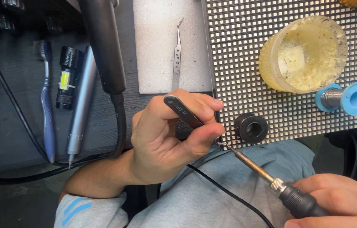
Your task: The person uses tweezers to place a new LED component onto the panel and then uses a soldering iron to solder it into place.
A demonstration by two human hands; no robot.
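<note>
My left hand (168, 135) pinches a pair of black tweezers (183, 111), their tips down at the near edge of a dot-matrix LED panel (271, 63). My right hand (339, 198) grips the black handle of a soldering iron (267, 175). Its metal tip points up-left and meets the tweezer tips at the panel's lower edge, near the corner. A black cord runs from the iron across my grey-clothed lap.
On the panel stand a yellowish flux tub (303, 52), a blue solder spool (347, 98) and a black empty spool (251, 128). Silver tweezers (177, 55) lie on a white foam pad (161, 25). To the left lie a toothbrush (47, 101), a small flashlight (66, 78), a grey pen tool (79, 105) and a black hose (104, 46).
</note>
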